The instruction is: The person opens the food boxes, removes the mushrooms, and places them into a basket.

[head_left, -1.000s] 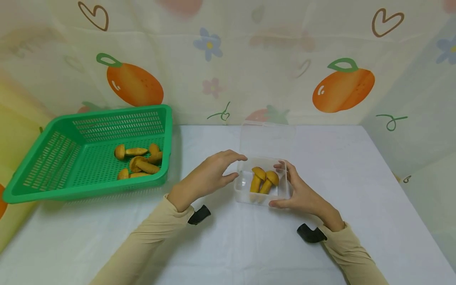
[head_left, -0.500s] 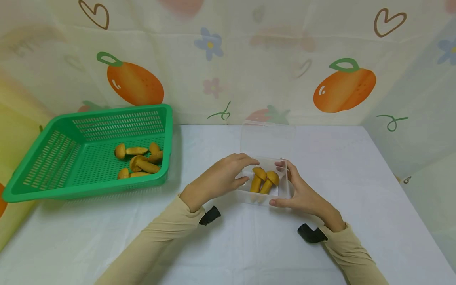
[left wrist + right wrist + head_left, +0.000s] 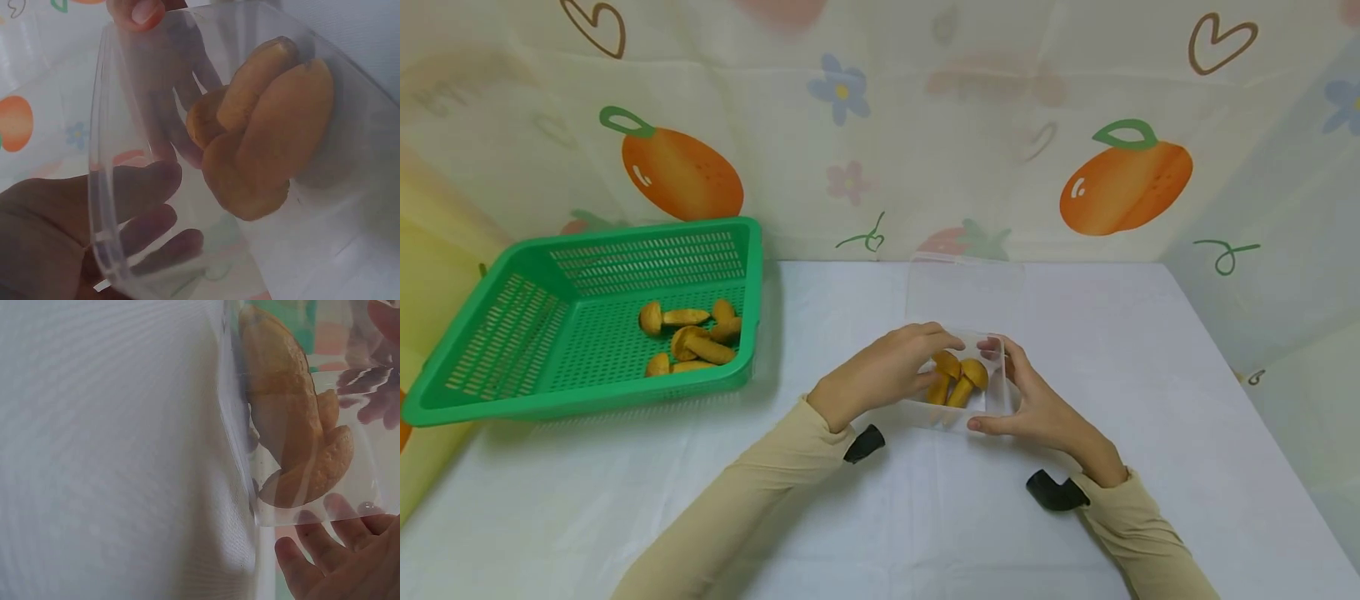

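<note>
I see both hands on the clear box [image 3: 994, 400] mid-table, left hand [image 3: 880, 377] and right hand [image 3: 1037, 408] fingers clamped on its sides, two mushrooms [image 3: 958, 379] inside; next likely needs the lid [image 3: 964, 287] behind it.

Two bare hands, left hand [image 3: 880, 377] and right hand [image 3: 1037, 408], emerging from long, close-fitting beige fabric sleeves [image 3: 752, 500] reaching to the wrists, with a small black curved wrist-mounted device [image 3: 1054, 492] strapped under each cuff.
</note>
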Motion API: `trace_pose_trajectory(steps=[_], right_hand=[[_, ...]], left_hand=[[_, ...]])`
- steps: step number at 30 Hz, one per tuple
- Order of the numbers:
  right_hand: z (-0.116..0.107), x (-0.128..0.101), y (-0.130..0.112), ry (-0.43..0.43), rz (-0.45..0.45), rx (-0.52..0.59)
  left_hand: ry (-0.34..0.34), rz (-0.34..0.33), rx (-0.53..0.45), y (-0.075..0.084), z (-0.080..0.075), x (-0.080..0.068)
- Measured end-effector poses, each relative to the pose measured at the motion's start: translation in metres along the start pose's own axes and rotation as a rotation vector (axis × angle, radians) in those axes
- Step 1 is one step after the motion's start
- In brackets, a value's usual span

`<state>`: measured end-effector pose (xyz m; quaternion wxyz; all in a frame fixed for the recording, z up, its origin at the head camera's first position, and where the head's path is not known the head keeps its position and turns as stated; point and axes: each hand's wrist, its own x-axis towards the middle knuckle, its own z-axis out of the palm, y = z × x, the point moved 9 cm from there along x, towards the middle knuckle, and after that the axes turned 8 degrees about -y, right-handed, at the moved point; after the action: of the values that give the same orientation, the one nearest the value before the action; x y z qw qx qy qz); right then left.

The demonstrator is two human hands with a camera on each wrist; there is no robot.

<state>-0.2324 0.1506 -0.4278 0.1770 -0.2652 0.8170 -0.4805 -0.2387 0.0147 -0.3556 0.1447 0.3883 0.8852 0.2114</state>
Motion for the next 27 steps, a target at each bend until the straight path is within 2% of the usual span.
trace_pose_trajectory(steps=[10, 16, 27], right_hand=[[-0.002, 0.001, -0.004, -0.003, -0.01, 0.019], [-0.002, 0.001, -0.005, -0.003, -0.01, 0.02], [-0.002, 0.0, -0.002, -0.005, 0.0, 0.018]], left_hand=[[-0.092, -0.085, 0.043, -0.004, 0.01, 0.015], [-0.133, -0.121, 0.128, -0.003, 0.015, 0.02], [-0.109, -0.119, 0.174, -0.003, 0.017, 0.019]])
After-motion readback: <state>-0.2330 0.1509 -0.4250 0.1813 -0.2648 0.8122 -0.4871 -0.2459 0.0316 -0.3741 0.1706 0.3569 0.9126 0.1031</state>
